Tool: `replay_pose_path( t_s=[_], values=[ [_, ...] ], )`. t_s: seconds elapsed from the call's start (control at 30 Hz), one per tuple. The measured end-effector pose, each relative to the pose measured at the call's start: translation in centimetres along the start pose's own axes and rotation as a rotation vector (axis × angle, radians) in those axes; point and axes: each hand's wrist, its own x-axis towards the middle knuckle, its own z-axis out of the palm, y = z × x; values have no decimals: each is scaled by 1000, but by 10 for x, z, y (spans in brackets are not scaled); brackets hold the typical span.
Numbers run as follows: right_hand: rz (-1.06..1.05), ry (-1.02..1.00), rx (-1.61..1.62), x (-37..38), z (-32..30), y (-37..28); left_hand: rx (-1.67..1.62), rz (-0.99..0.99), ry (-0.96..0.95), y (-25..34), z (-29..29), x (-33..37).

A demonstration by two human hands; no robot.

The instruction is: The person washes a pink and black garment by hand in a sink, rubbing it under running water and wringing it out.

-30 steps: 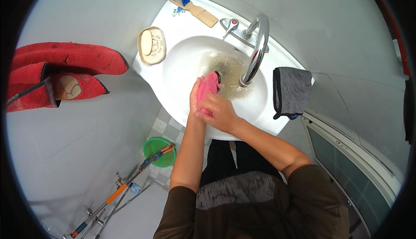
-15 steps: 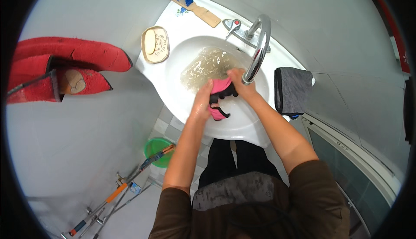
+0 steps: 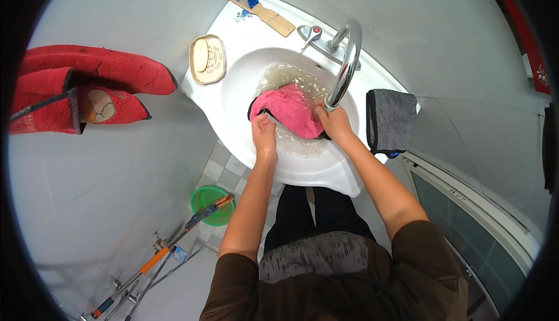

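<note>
A wet pink cloth [image 3: 291,108] with black edging lies spread in cloudy water in the white washbasin [image 3: 230,108]. My left hand [image 3: 265,133] is at its near left edge, fingers curled at the black trim. At the cloth's right end, my right hand [image 3: 334,123] grips the edge, its fingers partly hidden below the chrome faucet [image 3: 353,53]. The part of the cloth under the water is hard to make out.
A wooden brush [image 3: 271,18] with blue bristles and a soap dish [image 3: 216,59] holding a bar of soap [image 3: 201,56] rest on the rim. A grey cloth [image 3: 391,120] hangs at the right. Red towels [image 3: 116,73] hang left. A green basin [image 3: 204,196] and poles [image 3: 154,260] stand below.
The pink cloth was bunched between my hands above the near side of the basin. Now it is spread out and lowered into the water, with my hands further apart.
</note>
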Motion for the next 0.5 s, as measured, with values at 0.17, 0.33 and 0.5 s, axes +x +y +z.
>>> replay_pose_path(
  t_s=[0.17, 0.33, 0.5],
  values=[
    [276, 245, 655, 34, 47, 6, -437, -450, -88, -9, 29, -1],
    [431, -178, 1229, 24, 49, -6, -568, -398, -231, 13, 23, 1],
    [414, 12, 1404, -1, -13, -46, -447, -171, -310, 63, -1, -30]
  ],
)
